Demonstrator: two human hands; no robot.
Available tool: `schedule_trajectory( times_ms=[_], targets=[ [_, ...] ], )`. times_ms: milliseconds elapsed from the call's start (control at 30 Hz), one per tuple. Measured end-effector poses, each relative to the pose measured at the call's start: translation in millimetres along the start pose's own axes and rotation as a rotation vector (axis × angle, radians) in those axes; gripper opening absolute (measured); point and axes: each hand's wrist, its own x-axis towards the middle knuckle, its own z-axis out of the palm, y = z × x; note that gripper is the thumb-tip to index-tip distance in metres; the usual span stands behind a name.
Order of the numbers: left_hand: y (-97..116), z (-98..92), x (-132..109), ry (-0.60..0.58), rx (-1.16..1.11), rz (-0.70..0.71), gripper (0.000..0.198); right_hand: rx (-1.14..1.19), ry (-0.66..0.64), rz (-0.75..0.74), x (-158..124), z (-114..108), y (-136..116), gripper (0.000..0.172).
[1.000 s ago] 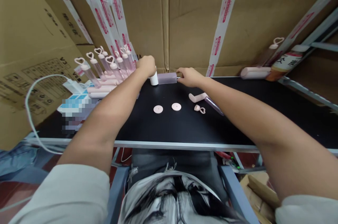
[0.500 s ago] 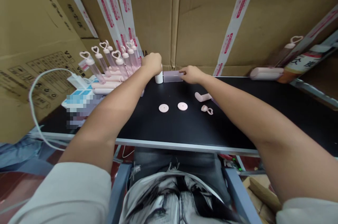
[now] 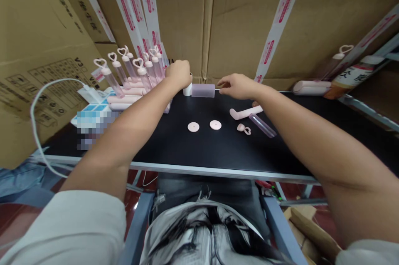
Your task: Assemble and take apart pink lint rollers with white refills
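Note:
My left hand is closed round the upper part of a white cylinder that stands near the back of the black table. Right beside the cylinder is a translucent purple block. My right hand is just right of the block, fingers apart and holding nothing. Two pale pink discs lie flat in front. To their right lie a pink piece with a heart-shaped loop, a pink bent-ended stick and a clear purple tube.
Several heart-topped tubes stand at the left, with pink rolls and a white cable. Cardboard rises behind the table. A bottle and a pink roll are at the right.
My right hand has let go of the purple block and moved slightly right, its fingers now apart. The purple tube and more of the pink stick now show. My left hand has barely moved.

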Motion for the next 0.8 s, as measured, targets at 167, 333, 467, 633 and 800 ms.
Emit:
schedule_trajectory(
  times_ms=[167,333,467,633,800],
  targets=[
    [10,-4.7,-66,-0.205,-0.099,0.349,0.040,-0.203,-0.117,0.036,-43,-15,35,0.035],
    [12,9.8,-114,-0.425,-0.089,0.526,0.034,-0.395,-0.138,0.287,-88,-4,56,0.042],
    [15,18.7,-111,-0.317,-0.247,0.470,0.026,-0.343,-0.336,0.261,-105,5,58,0.043],
    [25,18.0,-92,-0.188,-0.644,0.330,0.021,-0.197,-0.152,0.084,-106,9,52,0.021],
    [44,13.3,-106,-0.409,-1.140,0.191,0.032,-0.005,0.277,-0.300,-113,17,16,0.025]
  ],
)
